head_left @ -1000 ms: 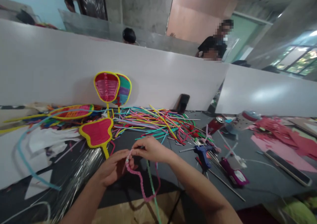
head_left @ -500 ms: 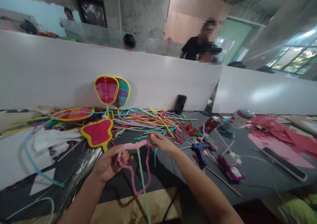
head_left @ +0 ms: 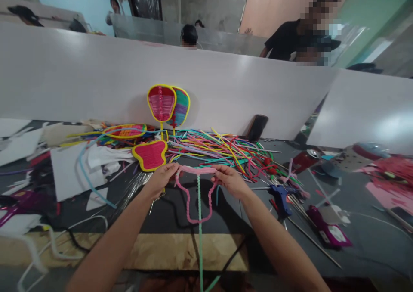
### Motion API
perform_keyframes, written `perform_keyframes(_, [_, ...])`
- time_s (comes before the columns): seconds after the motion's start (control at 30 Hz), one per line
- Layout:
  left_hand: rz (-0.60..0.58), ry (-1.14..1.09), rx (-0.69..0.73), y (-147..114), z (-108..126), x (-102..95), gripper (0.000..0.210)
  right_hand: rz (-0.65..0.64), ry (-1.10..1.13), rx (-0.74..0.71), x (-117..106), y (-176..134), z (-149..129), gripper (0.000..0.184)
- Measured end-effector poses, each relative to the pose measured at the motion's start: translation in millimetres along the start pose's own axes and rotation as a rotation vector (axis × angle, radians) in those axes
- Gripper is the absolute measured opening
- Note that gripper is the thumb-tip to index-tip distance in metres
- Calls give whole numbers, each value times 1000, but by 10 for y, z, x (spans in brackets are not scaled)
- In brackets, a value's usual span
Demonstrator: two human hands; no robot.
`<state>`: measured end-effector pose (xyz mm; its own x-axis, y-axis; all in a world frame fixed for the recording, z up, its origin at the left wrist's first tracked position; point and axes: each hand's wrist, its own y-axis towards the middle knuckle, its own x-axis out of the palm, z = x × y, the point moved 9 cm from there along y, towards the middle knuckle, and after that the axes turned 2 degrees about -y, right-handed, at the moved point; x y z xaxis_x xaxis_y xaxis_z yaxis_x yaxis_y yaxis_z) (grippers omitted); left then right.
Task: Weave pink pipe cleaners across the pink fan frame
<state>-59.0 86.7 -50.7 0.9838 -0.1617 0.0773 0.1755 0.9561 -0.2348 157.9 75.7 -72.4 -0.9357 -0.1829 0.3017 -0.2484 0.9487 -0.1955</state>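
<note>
Left hand (head_left: pixel 165 176) and right hand (head_left: pixel 229 180) pinch the light, bendy-looking pink frame (head_left: pixel 204 171) at its top corners, sensible holds.

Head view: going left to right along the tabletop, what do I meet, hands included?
Purple object at the left edge, white paper triangle, left hand, pink fuzzy outline, right hand, black phone, blue glue gun, magenta device.
</note>
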Motion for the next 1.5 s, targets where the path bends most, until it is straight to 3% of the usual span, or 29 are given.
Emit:
perform_keyframes(0.17, [-59,305,70,31,151,66,39,-28,22,15,1,-50,-6,35])
perform_keyframes(0.37, [-63,358,70,99,112,66,40,-67,74,63,-21,-144,-24,33])
perform_keyframes(0.53, [-18,398,42,120,78,66,41,6,27,3,-98,-118,49,32])
perform_keyframes(0.7, [16,438,75,167,77,57,44,39,-270,-92,-191,-260,-30,37])
perform_keyframes(0.83, [21,399,55,233,-71,-20,43,117,-648,-166,-498,-575,-192,32])
perform_keyframes(0.97, [32,353,37,271,-185,-83,38,440,-945,-220,-1176,-1024,-466,29])
perform_keyframes(1.07, [29,331,22,272,-211,-79,37,666,-1032,-187,-1656,-1399,-615,29])
perform_keyframes(1.17, [46,349,22,263,-186,-73,38,780,-1000,-143,-1937,-1732,-681,33])
perform_keyframes(1.3, [57,450,53,249,-109,-47,41,865,-1005,-107,-2026,-2024,-734,39])
perform_keyframes(1.5, [114,705,149,183,36,-80,45,830,-1024,-100,-1938,-2006,-696,42])
